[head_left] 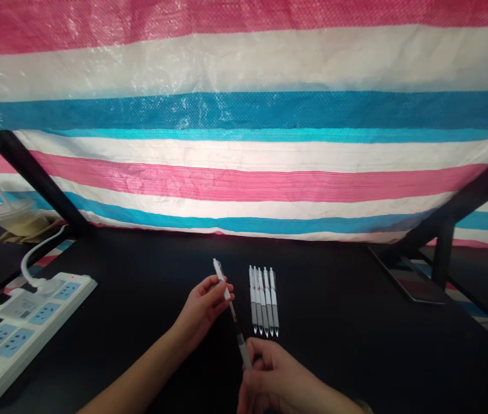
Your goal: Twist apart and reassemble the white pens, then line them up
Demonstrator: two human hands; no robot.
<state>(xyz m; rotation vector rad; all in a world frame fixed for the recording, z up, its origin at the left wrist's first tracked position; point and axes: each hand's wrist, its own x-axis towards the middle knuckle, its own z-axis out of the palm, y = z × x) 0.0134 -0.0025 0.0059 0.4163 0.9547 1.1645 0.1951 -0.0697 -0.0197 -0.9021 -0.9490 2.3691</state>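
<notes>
My left hand (203, 310) pinches the white upper barrel (218, 269) of a pen, its clip end pointing away from me. Out of that barrel runs a thin ink refill (233, 313), bare in the middle. Its lower end goes into the grey grip section (244, 352), which my right hand (270, 374) holds between thumb and curled fingers. The two pen halves are apart, in line with each other. To the right, several white and grey pens (263, 299) lie side by side on the black table, tips toward me.
A white power strip (32, 328) with a plugged-in adapter and cable lies at the left. A phone (408, 276) rests at the right by a black frame leg (445, 253). Behind hangs a striped sheet (244, 109); a cup with a straw (11, 210) stands far left.
</notes>
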